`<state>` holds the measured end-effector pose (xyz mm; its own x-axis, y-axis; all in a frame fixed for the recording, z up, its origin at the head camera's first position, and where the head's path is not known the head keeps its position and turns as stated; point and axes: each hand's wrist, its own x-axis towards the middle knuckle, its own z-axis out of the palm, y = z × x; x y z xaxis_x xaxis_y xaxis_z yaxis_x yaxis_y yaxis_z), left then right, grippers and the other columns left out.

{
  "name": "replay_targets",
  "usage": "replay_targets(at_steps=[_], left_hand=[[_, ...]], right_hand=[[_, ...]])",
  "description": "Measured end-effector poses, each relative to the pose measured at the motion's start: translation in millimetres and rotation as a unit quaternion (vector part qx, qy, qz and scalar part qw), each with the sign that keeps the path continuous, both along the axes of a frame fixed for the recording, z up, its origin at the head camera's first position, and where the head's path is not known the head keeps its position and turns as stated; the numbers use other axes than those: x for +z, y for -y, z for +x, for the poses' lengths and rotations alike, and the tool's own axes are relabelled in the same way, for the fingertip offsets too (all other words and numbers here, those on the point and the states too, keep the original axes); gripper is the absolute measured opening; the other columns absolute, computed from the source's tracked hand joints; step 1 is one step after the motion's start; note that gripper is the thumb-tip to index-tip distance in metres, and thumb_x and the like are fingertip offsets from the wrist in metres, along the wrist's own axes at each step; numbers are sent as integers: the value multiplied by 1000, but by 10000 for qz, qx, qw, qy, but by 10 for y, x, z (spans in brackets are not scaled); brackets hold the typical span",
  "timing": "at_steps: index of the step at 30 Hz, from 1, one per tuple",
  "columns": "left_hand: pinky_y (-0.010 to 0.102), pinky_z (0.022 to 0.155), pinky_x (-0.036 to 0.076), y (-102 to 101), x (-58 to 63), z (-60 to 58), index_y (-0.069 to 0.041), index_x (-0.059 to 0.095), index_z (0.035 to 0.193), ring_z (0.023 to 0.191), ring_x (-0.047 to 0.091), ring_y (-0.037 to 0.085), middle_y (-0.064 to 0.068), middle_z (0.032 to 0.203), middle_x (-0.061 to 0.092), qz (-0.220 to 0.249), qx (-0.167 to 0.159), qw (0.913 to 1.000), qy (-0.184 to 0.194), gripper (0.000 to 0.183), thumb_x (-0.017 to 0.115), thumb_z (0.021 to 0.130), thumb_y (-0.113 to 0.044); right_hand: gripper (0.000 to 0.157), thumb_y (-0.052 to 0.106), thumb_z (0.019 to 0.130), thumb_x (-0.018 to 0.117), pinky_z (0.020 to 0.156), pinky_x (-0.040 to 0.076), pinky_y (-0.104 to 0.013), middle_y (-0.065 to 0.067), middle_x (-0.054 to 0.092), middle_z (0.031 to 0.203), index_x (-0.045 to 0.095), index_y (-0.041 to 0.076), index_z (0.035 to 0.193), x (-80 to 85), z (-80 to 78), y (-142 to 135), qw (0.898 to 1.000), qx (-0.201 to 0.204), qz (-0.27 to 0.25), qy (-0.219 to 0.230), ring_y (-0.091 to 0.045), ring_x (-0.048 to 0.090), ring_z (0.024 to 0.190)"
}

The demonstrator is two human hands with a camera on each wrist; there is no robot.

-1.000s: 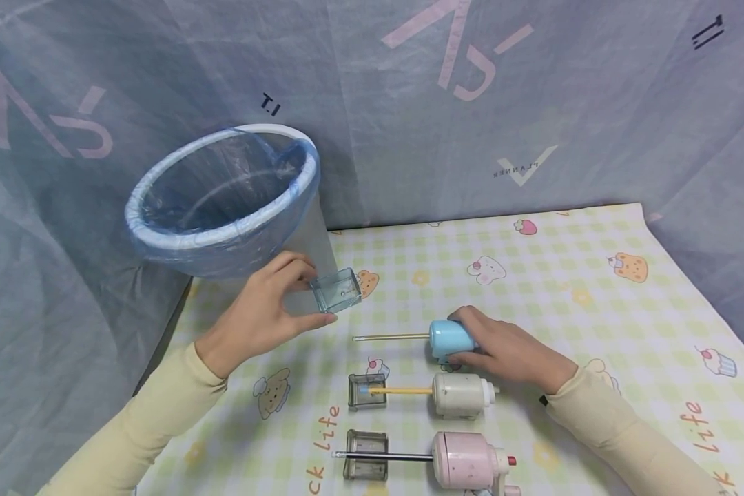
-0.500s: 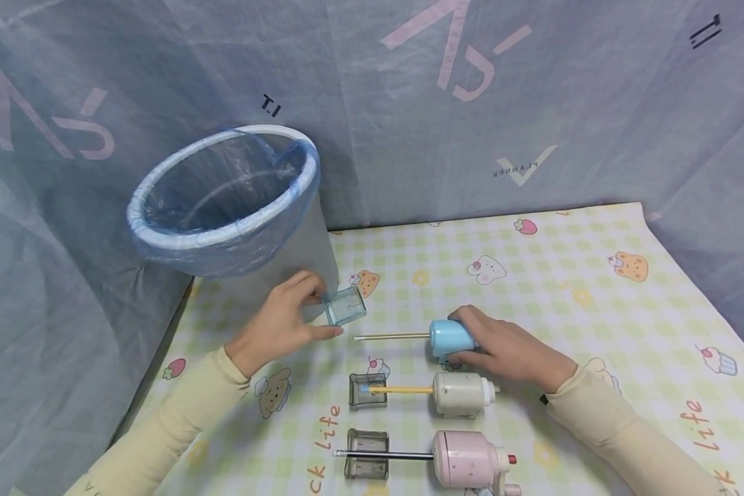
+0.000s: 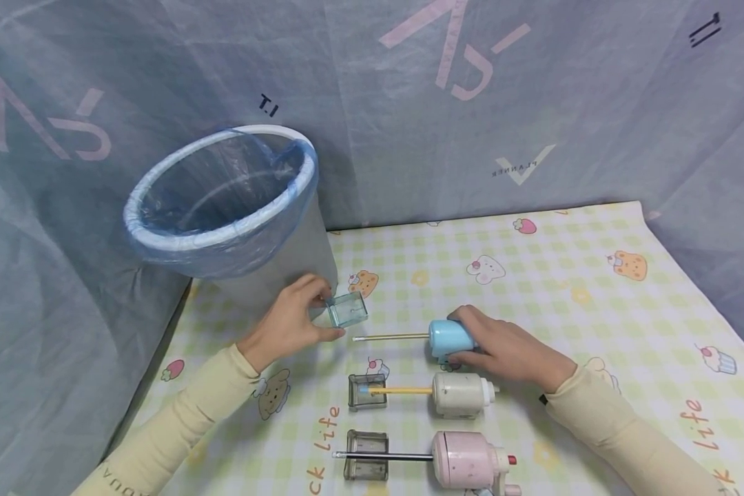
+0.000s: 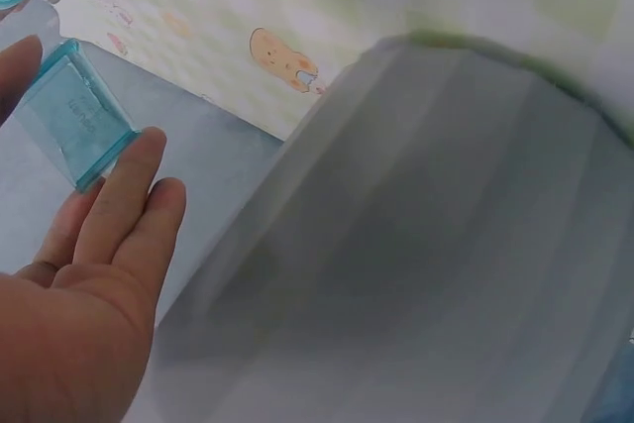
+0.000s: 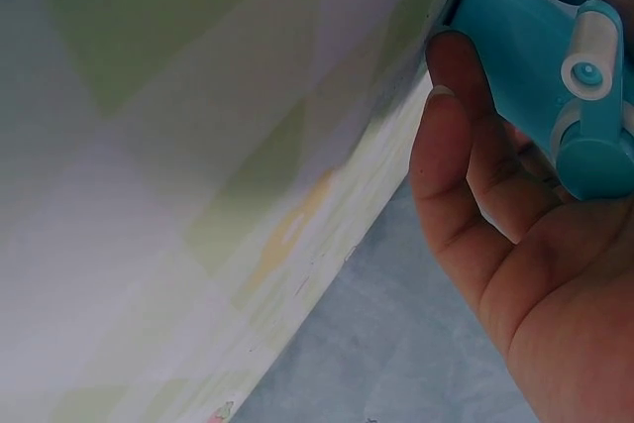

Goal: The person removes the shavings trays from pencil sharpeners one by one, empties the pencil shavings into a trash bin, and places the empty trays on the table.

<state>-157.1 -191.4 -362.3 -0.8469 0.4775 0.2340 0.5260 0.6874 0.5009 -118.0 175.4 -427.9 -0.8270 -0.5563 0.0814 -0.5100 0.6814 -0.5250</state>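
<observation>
Between thumb and fingers, my left hand [image 3: 291,320] pinches a clear blue shavings drawer [image 3: 348,310] [image 4: 79,116]. The drawer is held above the table, just beyond the tip of a pencil [image 3: 390,337]. That pencil sticks out of a light-blue crank pencil sharpener [image 3: 449,337], gripped by my right hand [image 3: 502,348] from its back end. In the right wrist view the sharpener's crank handle [image 5: 594,56] shows beside the palm. Nearer me lie a grey sharpener [image 3: 459,395] with a yellow pencil [image 3: 406,390] and a pink sharpener [image 3: 461,460] with a black pencil [image 3: 409,456].
Two smoky clear drawers [image 3: 355,403] [image 3: 366,472] lie under the yellow and black pencils' ends. A bin [image 3: 285,269] lined with a blue bag stands back left, close behind my left hand. A checked cloth [image 3: 570,262] covers the table; grey-blue fabric [image 3: 378,158] hangs behind.
My left hand has moved right and a little toward me with the drawer, away from the bin, and slows in the last half second. My right hand and the sharpeners stay put.
</observation>
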Motion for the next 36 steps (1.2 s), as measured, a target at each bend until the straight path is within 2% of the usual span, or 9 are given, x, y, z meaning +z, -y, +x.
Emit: replay_targets(at_steps=[4,9,14,22,30,36], left_hand=[[31,81,53,19,-44,-22,-10,59,99,89,61,16,-2,100,55,-54,46,10000,63,53,92,62,-31],[36,80,53,26,-157,-43,-9,60,99,89,60,21,0,99,55,19,113,9993,345,53,93,62,-26],[32,79,51,11,-269,-40,-10,59,96,88,57,18,0,97,55,-71,168,9988,465,51,94,60,-22],[34,76,52,-19,-418,-11,-10,58,93,88,57,16,1,97,55,-151,112,9976,670,51,94,61,-24],[39,79,53,-37,-504,2,-11,59,90,90,58,19,-3,96,52,11,56,9965,840,49,95,59,-24],[36,80,51,-49,-540,27,-12,62,92,91,58,20,-3,97,54,61,82,9947,1021,49,95,59,-25]], right_hand=[[51,52,87,68,67,47,-29,12,50,104,39,31,124,7,0,2,10000,-11,-1,37,-7,54,79],[51,53,87,68,67,47,-29,13,50,104,39,32,124,-3,-3,3,10000,-12,-13,30,-6,55,78],[51,53,87,67,67,47,-28,13,50,104,39,32,123,-10,-1,2,10000,-16,-15,25,-6,54,78],[51,52,86,69,67,47,-29,14,50,104,40,32,123,-11,4,-2,10000,-46,-7,48,-6,54,79],[51,51,86,69,67,47,-28,14,50,104,40,31,123,-17,-5,-1,10000,-6,-26,-41,-6,54,78],[51,52,87,68,67,48,-28,14,49,104,39,32,123,-16,-6,-1,10000,8,-45,-36,-6,54,78]])
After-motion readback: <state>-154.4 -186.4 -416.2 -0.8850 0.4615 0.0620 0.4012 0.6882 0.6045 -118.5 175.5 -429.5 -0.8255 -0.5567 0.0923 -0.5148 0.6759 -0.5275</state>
